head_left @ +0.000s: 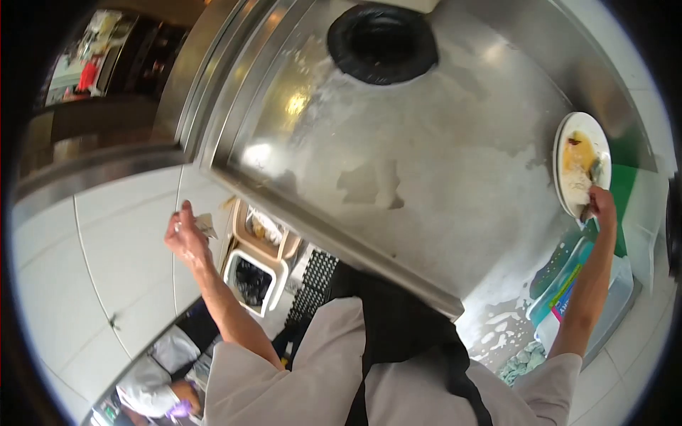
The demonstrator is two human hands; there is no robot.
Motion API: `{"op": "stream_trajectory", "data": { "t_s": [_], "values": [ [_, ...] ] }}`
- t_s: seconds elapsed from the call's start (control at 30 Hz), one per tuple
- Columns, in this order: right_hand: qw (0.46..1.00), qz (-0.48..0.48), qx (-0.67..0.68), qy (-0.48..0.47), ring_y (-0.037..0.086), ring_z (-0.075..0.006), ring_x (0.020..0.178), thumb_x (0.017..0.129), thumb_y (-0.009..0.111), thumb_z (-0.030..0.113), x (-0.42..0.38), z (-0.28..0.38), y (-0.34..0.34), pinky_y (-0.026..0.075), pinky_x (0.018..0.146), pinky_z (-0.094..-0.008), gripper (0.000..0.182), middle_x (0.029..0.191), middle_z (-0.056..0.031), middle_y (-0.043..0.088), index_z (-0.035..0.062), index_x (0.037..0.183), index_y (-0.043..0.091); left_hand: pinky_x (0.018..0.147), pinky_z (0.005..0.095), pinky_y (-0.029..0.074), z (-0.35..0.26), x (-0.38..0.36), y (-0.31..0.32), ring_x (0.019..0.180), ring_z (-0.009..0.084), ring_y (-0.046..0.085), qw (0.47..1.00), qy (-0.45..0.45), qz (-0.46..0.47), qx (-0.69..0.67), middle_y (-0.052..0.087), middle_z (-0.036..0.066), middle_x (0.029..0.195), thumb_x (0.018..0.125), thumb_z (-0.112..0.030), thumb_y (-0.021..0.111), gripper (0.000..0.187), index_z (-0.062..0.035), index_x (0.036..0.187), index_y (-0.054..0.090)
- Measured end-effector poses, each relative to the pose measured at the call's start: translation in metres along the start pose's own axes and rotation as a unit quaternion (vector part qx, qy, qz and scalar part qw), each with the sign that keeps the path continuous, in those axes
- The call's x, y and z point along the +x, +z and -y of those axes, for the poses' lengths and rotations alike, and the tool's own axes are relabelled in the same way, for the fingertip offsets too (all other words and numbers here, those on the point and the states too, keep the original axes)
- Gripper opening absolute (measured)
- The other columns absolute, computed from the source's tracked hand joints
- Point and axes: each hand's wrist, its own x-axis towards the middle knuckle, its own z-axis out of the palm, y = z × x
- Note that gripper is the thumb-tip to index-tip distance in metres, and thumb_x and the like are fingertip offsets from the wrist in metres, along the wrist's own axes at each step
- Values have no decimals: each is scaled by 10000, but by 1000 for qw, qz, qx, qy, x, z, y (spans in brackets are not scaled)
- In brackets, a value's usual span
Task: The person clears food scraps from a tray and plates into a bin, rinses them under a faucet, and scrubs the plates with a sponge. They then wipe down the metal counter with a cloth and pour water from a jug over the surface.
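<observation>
On the left, my left hand (188,238) is raised over the floor beside the bins, its fingers closed on a crumpled pale piece (205,225) that looks like paper. At the right end of the steel counter (455,177), my right hand (602,204) grips the near edge of a white oval plate (565,177). Yellow sauce and pale food scraps (579,160) lie on the plate, with what seems to be a spoon (595,170). Another plate edge shows beneath it.
A hole with a black rim (383,44) is at the counter's far side. Two bins stand below the left edge, one beige (290,243), one white (273,302). A teal tub (618,298) and wet cloth (522,363) lie right. Another person (153,390) is at lower left.
</observation>
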Motion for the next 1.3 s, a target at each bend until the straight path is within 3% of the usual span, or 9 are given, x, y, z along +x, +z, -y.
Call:
{"op": "stream_trajectory", "data": {
  "t_s": [0.13,0.2,0.23,0.33,0.43,0.53,0.67,0.93,1.3],
  "values": [
    [999,-14,31,25,496,-161,428,807,617,228,3,9,-1,351,383,-343,218,545,-25,543,95,640,578,495,301,374,144,-5,-21,505,116,434,989,-110,-35,90,501,9,543,883,-345,665,408,-46,631,548],
    [977,-24,212,-26,544,-182,480,861,609,197,22,-11,5,428,418,-333,157,572,-29,515,96,744,585,678,340,452,231,13,-16,793,192,552,984,-108,72,120,619,93,785,905,-450,605,485,23,1006,641],
    [995,17,96,-28,566,-199,532,886,609,225,-12,6,-7,486,486,-344,166,634,-60,549,73,825,589,733,379,469,245,7,-17,913,247,552,965,-197,174,20,640,136,924,904,-513,570,669,17,1308,507],
    [923,-209,-163,-279,583,-236,806,913,584,185,-47,-18,-4,476,745,-353,200,889,-112,597,29,1037,570,560,357,513,234,23,-37,674,240,641,864,-204,431,165,662,130,858,915,-487,562,626,6,1298,519],
    [903,-297,-97,-293,614,-241,939,930,577,179,-84,-30,5,482,876,-348,257,1017,-138,659,-10,1102,609,419,267,486,45,11,11,469,183,587,798,-185,530,217,675,151,733,927,-376,603,369,-8,945,581],
    [960,-236,110,-104,469,-85,527,811,698,170,-175,5,35,365,451,-261,187,656,-5,550,14,909,667,429,292,473,-76,-51,105,507,175,574,681,-84,721,-96,635,110,737,969,-281,564,264,-18,955,559],
    [872,-224,414,-133,494,-84,516,900,663,223,-232,-6,93,356,448,-252,196,626,4,548,42,833,627,633,269,492,-154,-198,299,718,111,582,667,-41,728,-154,566,14,795,939,-254,619,202,-55,949,584],
    [900,-240,362,-26,449,-87,437,983,533,380,-352,-84,213,328,412,-260,348,566,-3,505,48,885,573,546,337,581,-265,-385,494,784,250,675,695,202,689,34,628,200,975,777,-417,774,652,10,1139,440],
    [863,-326,386,11,490,-93,663,925,613,276,-375,-135,262,405,619,-269,258,695,8,561,22,884,619,560,347,590,-210,-379,453,791,278,704,690,218,690,-18,643,231,1001,843,-122,654,433,68,1151,416]
  ]
}}
